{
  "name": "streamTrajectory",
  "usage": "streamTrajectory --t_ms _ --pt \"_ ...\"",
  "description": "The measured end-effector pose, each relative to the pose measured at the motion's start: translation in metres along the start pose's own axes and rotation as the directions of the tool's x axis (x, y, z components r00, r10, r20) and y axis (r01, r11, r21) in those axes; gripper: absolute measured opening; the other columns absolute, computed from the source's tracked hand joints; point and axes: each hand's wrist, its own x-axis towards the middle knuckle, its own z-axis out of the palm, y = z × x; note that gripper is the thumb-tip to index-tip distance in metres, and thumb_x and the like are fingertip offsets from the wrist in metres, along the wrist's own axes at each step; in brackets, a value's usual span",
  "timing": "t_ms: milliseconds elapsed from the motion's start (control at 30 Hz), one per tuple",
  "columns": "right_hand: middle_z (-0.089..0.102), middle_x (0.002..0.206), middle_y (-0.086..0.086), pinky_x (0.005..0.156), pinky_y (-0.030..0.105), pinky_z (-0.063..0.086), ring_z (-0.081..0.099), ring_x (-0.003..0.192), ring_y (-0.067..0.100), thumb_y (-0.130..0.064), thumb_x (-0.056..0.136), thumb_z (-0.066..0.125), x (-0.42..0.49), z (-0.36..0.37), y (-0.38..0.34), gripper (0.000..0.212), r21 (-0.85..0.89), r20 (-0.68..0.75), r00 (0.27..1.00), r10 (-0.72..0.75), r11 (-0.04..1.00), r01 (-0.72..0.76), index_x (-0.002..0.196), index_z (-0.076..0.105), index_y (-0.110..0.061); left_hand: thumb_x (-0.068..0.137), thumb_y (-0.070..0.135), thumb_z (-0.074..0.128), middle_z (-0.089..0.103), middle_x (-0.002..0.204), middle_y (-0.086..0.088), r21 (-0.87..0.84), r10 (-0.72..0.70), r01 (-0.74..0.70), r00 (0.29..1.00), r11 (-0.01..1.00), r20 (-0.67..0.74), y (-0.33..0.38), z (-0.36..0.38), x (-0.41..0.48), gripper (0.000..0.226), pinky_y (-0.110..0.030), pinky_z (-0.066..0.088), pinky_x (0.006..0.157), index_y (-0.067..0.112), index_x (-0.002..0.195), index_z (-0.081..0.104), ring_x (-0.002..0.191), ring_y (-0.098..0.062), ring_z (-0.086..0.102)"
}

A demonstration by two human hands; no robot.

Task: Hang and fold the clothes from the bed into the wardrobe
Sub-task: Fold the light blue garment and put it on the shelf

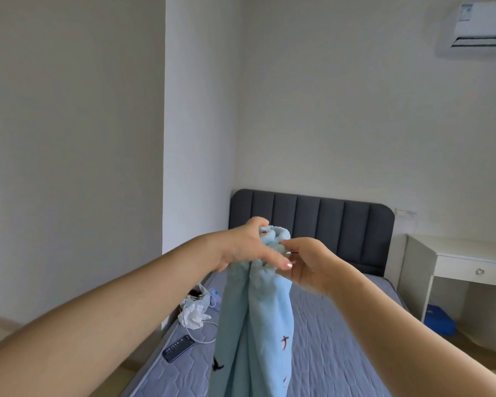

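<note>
We hold a light blue fleecy garment with small dark red bird prints (258, 325) up in the middle of our view. Its top edge is bunched and the rest hangs straight down over the bed.

Our left hand (249, 247) has its fingers curled round the bunch from ten o'clock. Our right hand (307, 265) pinches the same bunch from three o'clock.

We judge that we are still sorting out this piece, neither folding nor hanging it yet. Next we need to find the top edge and draw our hands apart to spread it.

Beneath lies the grey-blue quilted mattress (341, 339). A black phone (178, 348) lies at the garment's eight o'clock, and a white desk (470, 253) stands at three. The wardrobe is out of view.
</note>
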Motion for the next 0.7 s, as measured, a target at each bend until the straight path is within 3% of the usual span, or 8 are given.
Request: streamTrajectory --t_ms 133,200,233,300,367,433,533,700 --pt "0.067 0.069 0.018 0.059 0.033 0.060 0.067 0.064 0.028 0.013 0.089 0.035 -0.004 0.005 -0.003 0.025 -0.076 0.046 0.998 -0.053 0.996 0.056 0.089 0.060 0.008 0.076 0.004 0.065 0.049 0.111 0.000 0.133 0.034 -0.024 0.997 0.991 -0.071 -0.005 -0.002 0.000 0.067 -0.023 0.047 0.069 0.022 0.132 0.033 0.093 -0.014 0.052" --pt "0.065 0.077 0.015 0.064 0.031 0.058 0.065 0.068 0.026 0.011 0.088 0.042 -0.002 0.007 0.000 0.023 -0.281 0.006 0.990 -0.138 0.950 0.134 0.098 0.058 -0.001 0.078 -0.002 0.057 0.053 0.101 -0.004 0.149 0.028 -0.014 0.995 0.989 -0.093 -0.009 -0.009 0.000 0.050 -0.022 0.043 0.057 0.021 0.118 0.039 0.074 -0.012 0.050" --pt "0.062 0.086 0.010 0.067 0.029 0.055 0.062 0.074 0.024 0.007 0.087 0.048 0.001 0.004 0.002 0.024 -0.500 -0.017 0.968 -0.251 0.840 0.209 0.102 0.057 -0.009 0.078 -0.004 0.055 0.055 0.102 -0.007 0.163 0.025 -0.009 0.995 0.987 -0.099 -0.011 -0.014 0.000 0.045 -0.023 0.042 0.057 0.021 0.113 0.040 0.072 -0.014 0.049" --pt "0.052 0.109 -0.001 0.082 0.027 0.046 0.051 0.097 0.018 -0.007 0.082 0.062 0.005 -0.001 0.004 0.034 -0.845 0.080 0.898 -0.432 0.449 0.291 0.107 0.056 -0.029 0.077 -0.007 0.051 0.059 0.105 -0.012 0.196 0.051 -0.031 0.994 0.980 -0.099 -0.013 -0.023 -0.002 0.039 -0.024 0.041 0.059 0.019 0.105 0.042 0.071 -0.016 0.048" --pt "0.035 0.134 -0.008 0.103 0.036 0.030 0.033 0.122 0.019 -0.022 0.076 0.072 0.004 -0.002 0.002 0.039 -0.931 0.144 0.891 -0.430 0.246 0.269 0.105 0.056 -0.042 0.076 -0.011 0.049 0.057 0.091 -0.014 0.235 0.114 -0.091 0.990 0.968 -0.085 -0.013 -0.032 -0.005 0.035 -0.017 0.036 0.051 0.018 0.094 0.043 0.063 -0.013 0.043" --pt "0.020 0.148 -0.012 0.110 0.044 0.018 0.018 0.135 0.021 -0.032 0.072 0.077 0.005 -0.005 -0.004 0.037 -0.944 0.148 0.912 -0.383 0.221 0.246 0.096 0.053 -0.046 0.076 -0.014 0.046 0.055 0.087 -0.012 0.246 0.157 -0.129 0.983 0.960 -0.096 -0.009 -0.040 -0.007 0.034 -0.012 0.032 0.045 0.018 0.086 0.041 0.055 -0.005 0.045" --pt "0.019 0.148 -0.010 0.110 0.046 0.025 0.020 0.136 0.021 -0.036 0.068 0.080 0.011 -0.008 -0.012 0.040 -0.943 0.130 0.919 -0.372 0.241 0.231 0.100 0.055 -0.037 0.075 -0.014 0.045 0.063 0.096 -0.005 0.197 0.198 -0.164 0.966 0.967 -0.165 -0.005 -0.058 -0.006 0.034 -0.009 0.035 0.046 0.018 0.082 0.041 0.056 0.001 0.049" --pt "0.060 0.097 0.001 0.071 0.022 0.052 0.059 0.084 0.011 -0.007 0.072 0.077 0.010 -0.002 -0.022 0.026 -0.728 0.232 0.938 -0.257 0.594 0.343 0.088 0.060 -0.017 0.072 -0.012 0.047 0.069 0.102 -0.002 0.162 0.269 -0.233 0.929 0.959 -0.254 0.004 -0.081 -0.010 0.032 -0.020 0.039 0.056 0.018 0.082 0.041 0.068 -0.011 0.047"
